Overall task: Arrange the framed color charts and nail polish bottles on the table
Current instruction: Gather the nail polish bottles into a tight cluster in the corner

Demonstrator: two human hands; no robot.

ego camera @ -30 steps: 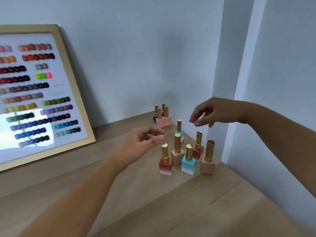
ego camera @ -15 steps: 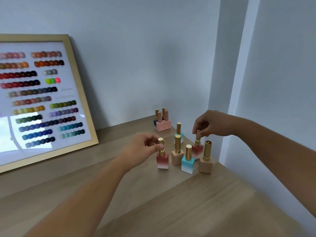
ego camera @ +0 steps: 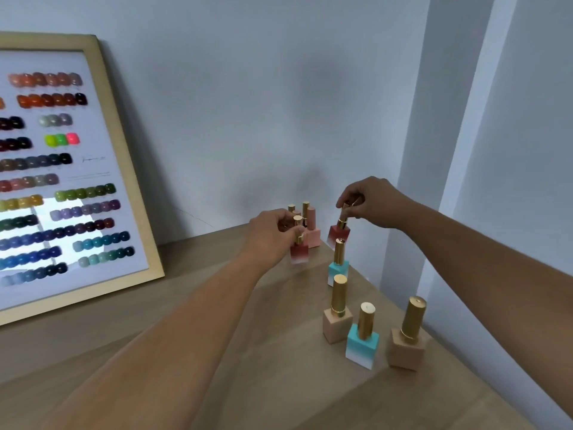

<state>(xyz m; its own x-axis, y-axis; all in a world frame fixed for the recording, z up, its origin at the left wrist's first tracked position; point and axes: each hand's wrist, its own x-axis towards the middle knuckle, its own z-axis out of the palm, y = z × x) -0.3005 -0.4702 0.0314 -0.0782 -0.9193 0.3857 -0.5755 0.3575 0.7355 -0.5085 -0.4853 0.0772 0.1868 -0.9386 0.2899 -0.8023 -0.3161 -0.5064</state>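
The left hand [ego camera: 273,235] pinches the gold cap of a red-to-white gradient nail polish bottle [ego camera: 299,253], held upright just above the light wooden table [ego camera: 279,383]. The right hand [ego camera: 372,203] grips the gold cap of a second red gradient bottle [ego camera: 338,234], tilted and clear of the table. Between them, by the wall, stands a cluster of pink bottles [ego camera: 311,231]. Nearer the camera stand 2 turquoise bottles [ego camera: 362,346] and 2 beige bottles [ego camera: 337,324]. A gold-framed colour chart [ego camera: 102,169] leans against the wall at left.
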